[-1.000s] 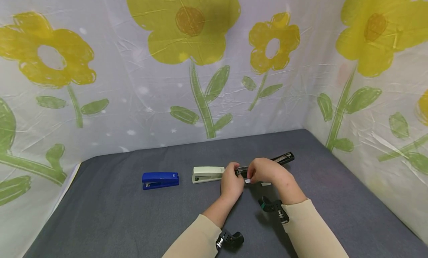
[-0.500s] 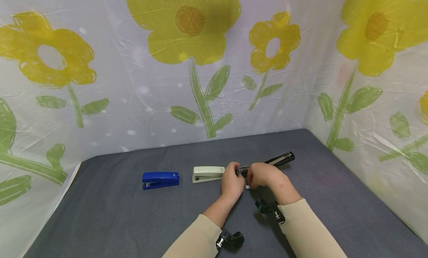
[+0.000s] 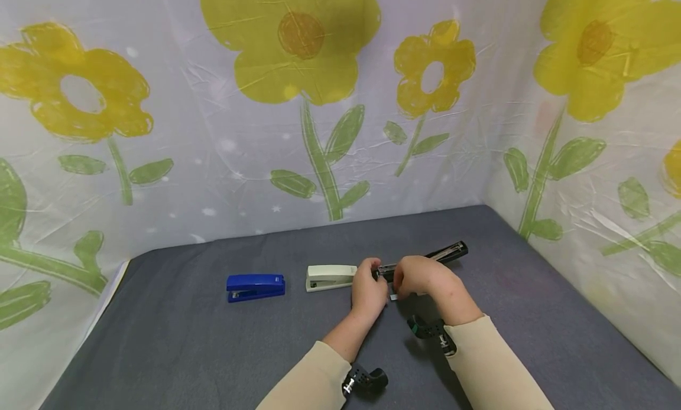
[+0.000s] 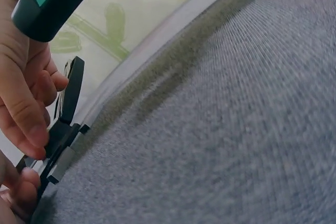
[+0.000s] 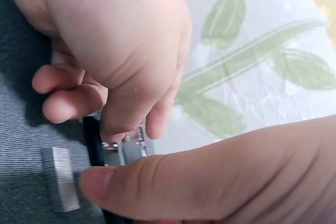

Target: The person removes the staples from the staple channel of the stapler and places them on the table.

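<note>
A black stapler lies with its top swung back, its staple channel showing. My left hand grips its front end, and the left thumb presses its side in the right wrist view. My right hand is bent over the middle of the stapler, fingertips down in the metal channel; I cannot tell whether they pinch anything there. Close beside the stapler, on the cloth, lies a silver strip of staples. Past it in the left wrist view is a second light strip, partly hidden by the right hand in the head view.
A white stapler stands just left of my left hand. Farther left is a blue stapler. The grey cloth-covered table meets flower-print curtains at the back and right.
My right hand has shifted slightly left and down along the stapler. A light strip by its fingers now sits a little lower, on the cloth. The left hand keeps its hold.
</note>
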A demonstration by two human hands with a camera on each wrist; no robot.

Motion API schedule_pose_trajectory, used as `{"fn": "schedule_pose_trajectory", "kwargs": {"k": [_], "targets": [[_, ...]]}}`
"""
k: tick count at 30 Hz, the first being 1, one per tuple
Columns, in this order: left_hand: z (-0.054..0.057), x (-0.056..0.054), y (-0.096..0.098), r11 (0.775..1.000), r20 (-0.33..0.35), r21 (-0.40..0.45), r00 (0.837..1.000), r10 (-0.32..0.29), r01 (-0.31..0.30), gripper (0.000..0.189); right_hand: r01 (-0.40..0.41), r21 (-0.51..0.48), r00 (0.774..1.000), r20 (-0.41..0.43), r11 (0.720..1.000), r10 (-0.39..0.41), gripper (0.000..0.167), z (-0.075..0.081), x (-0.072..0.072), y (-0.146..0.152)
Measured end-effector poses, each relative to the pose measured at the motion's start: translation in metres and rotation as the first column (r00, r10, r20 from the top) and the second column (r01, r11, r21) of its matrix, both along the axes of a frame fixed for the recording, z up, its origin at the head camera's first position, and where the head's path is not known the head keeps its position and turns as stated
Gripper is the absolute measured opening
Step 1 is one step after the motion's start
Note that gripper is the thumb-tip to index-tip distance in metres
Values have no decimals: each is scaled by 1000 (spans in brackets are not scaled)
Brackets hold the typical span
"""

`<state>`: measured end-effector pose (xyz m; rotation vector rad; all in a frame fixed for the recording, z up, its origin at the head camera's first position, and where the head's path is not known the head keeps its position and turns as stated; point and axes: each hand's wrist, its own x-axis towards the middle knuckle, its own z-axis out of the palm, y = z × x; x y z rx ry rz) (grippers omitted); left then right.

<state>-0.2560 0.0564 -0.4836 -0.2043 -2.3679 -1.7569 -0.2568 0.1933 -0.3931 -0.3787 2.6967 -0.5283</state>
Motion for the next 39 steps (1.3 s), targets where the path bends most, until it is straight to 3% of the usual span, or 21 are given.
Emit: {"fn": "schedule_pose_trajectory", "kwargs": {"k": [4,9,13,16,19,21,24,28,33,36,39], "targets": [[4,-1,0,995,-24,95,999,21,-19,35,-7,-6,998,-64,1000,7,5,6,-1,0],[15,-2,-1,994,-153,46,983,105,-99,33,23,-5,984,-178,1000,-24,15,9,-5,-1],[31,-7,-18,993,-169,28,979,117,-114,32,30,-13,967,-253,999,-33,17,9,-8,-12],[47,-13,-40,994,-115,63,989,95,-88,31,19,-11,958,-285,1000,-22,18,8,-10,-23],[65,-20,-67,990,-18,129,998,57,-54,30,9,-3,953,-301,1000,-10,20,9,-12,-36],[76,-22,-87,987,41,158,999,34,-41,30,2,4,952,-307,1000,-1,20,11,-14,-47],[86,-24,-114,990,108,135,994,28,-42,33,-22,3,953,-303,1000,22,24,14,-16,-65],[85,-25,-142,997,173,60,984,39,-50,31,-69,-24,959,-279,997,60,30,17,-20,-92],[69,-20,-158,1000,238,-21,971,10,-5,30,-109,-44,959,-267,993,93,34,10,-23,-118],[58,-14,-160,996,267,-78,964,-11,33,34,-126,-19,937,-329,992,113,30,1,-20,-128],[47,-7,-158,987,290,-141,957,-33,77,38,-124,8,900,-421,992,116,23,-12,-18,-136]]}}
